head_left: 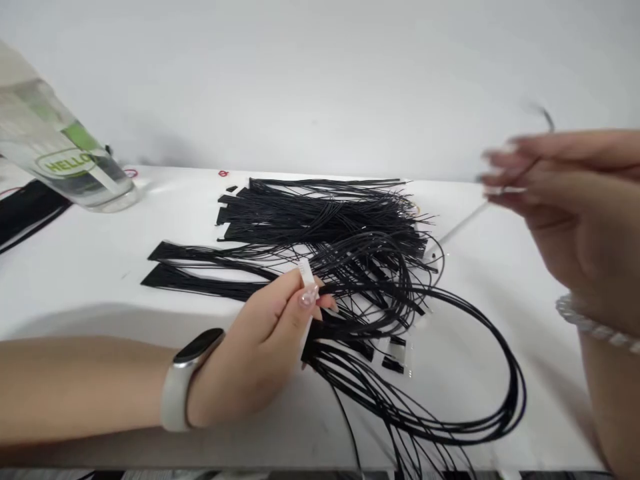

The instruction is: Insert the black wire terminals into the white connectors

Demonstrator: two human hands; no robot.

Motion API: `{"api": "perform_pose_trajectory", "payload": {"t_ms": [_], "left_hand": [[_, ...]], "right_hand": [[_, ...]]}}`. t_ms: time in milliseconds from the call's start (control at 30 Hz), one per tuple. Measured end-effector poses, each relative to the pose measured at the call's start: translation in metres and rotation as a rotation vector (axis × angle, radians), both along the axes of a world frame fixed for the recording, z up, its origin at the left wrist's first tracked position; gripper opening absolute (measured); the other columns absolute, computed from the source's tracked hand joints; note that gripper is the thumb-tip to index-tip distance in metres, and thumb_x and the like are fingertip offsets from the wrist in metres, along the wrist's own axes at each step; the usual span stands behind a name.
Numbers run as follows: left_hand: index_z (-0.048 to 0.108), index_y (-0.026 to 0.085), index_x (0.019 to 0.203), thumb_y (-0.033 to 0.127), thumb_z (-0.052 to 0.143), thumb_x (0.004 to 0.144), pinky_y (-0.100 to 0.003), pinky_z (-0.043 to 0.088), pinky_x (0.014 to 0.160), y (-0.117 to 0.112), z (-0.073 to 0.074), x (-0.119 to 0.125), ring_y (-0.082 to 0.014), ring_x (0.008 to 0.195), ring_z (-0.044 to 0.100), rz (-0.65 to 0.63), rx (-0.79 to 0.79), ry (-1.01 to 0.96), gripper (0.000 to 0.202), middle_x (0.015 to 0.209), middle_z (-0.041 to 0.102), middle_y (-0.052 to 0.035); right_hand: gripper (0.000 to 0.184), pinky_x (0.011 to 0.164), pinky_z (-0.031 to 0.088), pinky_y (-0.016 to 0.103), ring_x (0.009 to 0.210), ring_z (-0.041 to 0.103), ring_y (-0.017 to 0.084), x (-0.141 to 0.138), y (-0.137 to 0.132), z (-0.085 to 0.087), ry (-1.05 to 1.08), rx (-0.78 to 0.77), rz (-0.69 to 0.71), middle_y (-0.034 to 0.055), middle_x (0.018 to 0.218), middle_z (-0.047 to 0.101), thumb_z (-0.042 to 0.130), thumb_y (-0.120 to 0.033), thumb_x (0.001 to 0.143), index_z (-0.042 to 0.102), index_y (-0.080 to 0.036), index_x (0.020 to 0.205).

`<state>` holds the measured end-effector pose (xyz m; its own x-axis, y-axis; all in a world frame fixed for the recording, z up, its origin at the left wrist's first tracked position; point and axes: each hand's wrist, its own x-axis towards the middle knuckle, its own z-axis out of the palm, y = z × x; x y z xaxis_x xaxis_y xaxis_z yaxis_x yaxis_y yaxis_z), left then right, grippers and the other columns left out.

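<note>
My left hand [273, 327] is closed, its thumb and fingers pinching a long, narrow white connector [307, 272]. From beside that connector a bundle of black wires [515, 387] loops out to the right and hangs over the table's front edge. Raised at the right, my right hand [570, 180] is blurred by motion. Its fingertips are pinched together on a thin black wire [549, 120], whose end pokes up above them. A thin pale line [463, 223] runs from under these fingers down toward the wire pile; what it is I cannot tell.
A large pile of black wires [320, 217] covers the middle of the white table [75, 280]. Two flat black wire bundles [175, 280] reach left from it. A clear cup with water [100, 180] stands at the left, near more black material [30, 210]. Small red bits [223, 173] lie behind.
</note>
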<state>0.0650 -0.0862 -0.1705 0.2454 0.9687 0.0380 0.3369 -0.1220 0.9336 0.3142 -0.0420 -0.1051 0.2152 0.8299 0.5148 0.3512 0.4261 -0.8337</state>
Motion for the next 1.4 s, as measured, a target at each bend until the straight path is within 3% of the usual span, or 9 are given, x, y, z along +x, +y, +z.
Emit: {"api": "perform_pose_trajectory", "payload": {"t_ms": [67, 133, 233, 400, 500, 733, 867, 1100, 1400], "left_hand": [[0.053, 0.021, 0.077, 0.033, 0.035, 0.088, -0.020, 0.041, 0.067, -0.001, 0.000, 0.000, -0.0108, 0.072, 0.053, -0.026, -0.043, -0.011, 0.024, 0.074, 0.060, 0.0027], [0.054, 0.021, 0.076, 0.034, 0.034, 0.089, -0.021, 0.040, 0.068, -0.001, 0.001, 0.000, -0.0107, 0.072, 0.053, -0.070, -0.105, -0.021, 0.027, 0.074, 0.060, 0.0029], [0.053, 0.020, 0.071, 0.034, 0.034, 0.088, -0.020, 0.038, 0.065, 0.000, 0.003, -0.001, -0.0090, 0.067, 0.049, -0.151, -0.167, -0.069, 0.029, 0.071, 0.057, 0.0032], [0.053, 0.018, 0.070, 0.035, 0.037, 0.088, -0.019, 0.039, 0.065, 0.005, 0.004, -0.002, -0.0080, 0.066, 0.048, -0.215, -0.211, -0.178, 0.029, 0.069, 0.054, 0.0032], [0.053, 0.017, 0.070, 0.036, 0.037, 0.087, -0.021, 0.039, 0.065, 0.006, 0.004, -0.002, -0.0088, 0.064, 0.047, -0.202, -0.261, -0.175, 0.030, 0.068, 0.053, 0.0022], [0.050, 0.018, 0.071, 0.043, 0.037, 0.086, -0.020, 0.037, 0.053, 0.005, 0.002, -0.003, -0.0090, 0.056, 0.040, -0.171, -0.370, -0.185, 0.032, 0.063, 0.047, 0.0019], [0.050, 0.018, 0.070, 0.042, 0.035, 0.086, -0.020, 0.039, 0.054, 0.005, 0.002, -0.003, -0.0094, 0.058, 0.041, -0.169, -0.365, -0.190, 0.032, 0.065, 0.047, 0.0016], [0.050, 0.017, 0.068, 0.040, 0.038, 0.086, -0.021, 0.039, 0.063, 0.006, 0.001, -0.004, -0.0099, 0.064, 0.045, -0.163, -0.278, -0.154, 0.032, 0.067, 0.051, 0.0012], [0.048, 0.018, 0.068, 0.039, 0.037, 0.087, -0.018, 0.036, 0.052, 0.006, 0.002, -0.003, -0.0080, 0.056, 0.037, -0.195, -0.321, -0.199, 0.030, 0.065, 0.047, 0.0023]], "right_hand": [[0.017, 0.062, 0.046, 0.022, 0.076, 0.058, 0.008, -0.001, 0.004, 0.002, 0.315, -0.043, 0.077, 0.0044, 0.092, 0.060, 0.054, -0.013, 0.078, 0.066, -0.017, 0.089], [0.021, 0.044, 0.038, 0.017, 0.051, 0.048, 0.001, -0.005, 0.003, 0.001, 0.416, -0.148, 0.057, -0.0005, 0.071, 0.056, 0.048, -0.013, 0.081, 0.065, -0.021, 0.091], [0.033, 0.034, 0.029, 0.017, 0.036, 0.037, 0.002, -0.018, -0.008, -0.006, 0.178, -0.190, 0.095, -0.0042, 0.054, 0.050, 0.053, -0.014, 0.079, 0.059, -0.029, 0.108], [0.004, 0.047, 0.042, 0.016, 0.053, 0.052, 0.006, -0.045, -0.026, -0.017, -0.474, -0.188, 0.373, -0.0033, 0.061, 0.059, 0.062, -0.018, 0.073, 0.061, -0.022, 0.071], [0.005, 0.050, 0.041, 0.017, 0.057, 0.051, 0.006, -0.052, -0.030, -0.019, -0.678, -0.091, 0.439, -0.0020, 0.065, 0.059, 0.059, -0.016, 0.075, 0.062, -0.020, 0.072], [0.009, 0.047, 0.037, 0.020, 0.056, 0.047, 0.006, -0.045, -0.030, -0.019, -0.646, -0.084, 0.545, 0.0011, 0.064, 0.056, 0.055, -0.013, 0.076, 0.058, -0.014, 0.068], [0.009, 0.047, 0.037, 0.020, 0.057, 0.047, 0.006, -0.044, -0.028, -0.017, -0.646, -0.109, 0.594, 0.0025, 0.064, 0.055, 0.054, -0.010, 0.076, 0.059, -0.013, 0.069], [0.005, 0.050, 0.039, 0.021, 0.058, 0.049, 0.007, -0.048, -0.028, -0.023, -0.629, -0.014, 0.524, 0.0018, 0.064, 0.056, 0.058, -0.011, 0.073, 0.059, -0.014, 0.069], [0.007, 0.050, 0.041, 0.021, 0.059, 0.050, 0.008, -0.047, -0.031, -0.021, -0.707, 0.059, 0.496, 0.0025, 0.065, 0.057, 0.057, -0.010, 0.074, 0.060, -0.015, 0.072]]}}
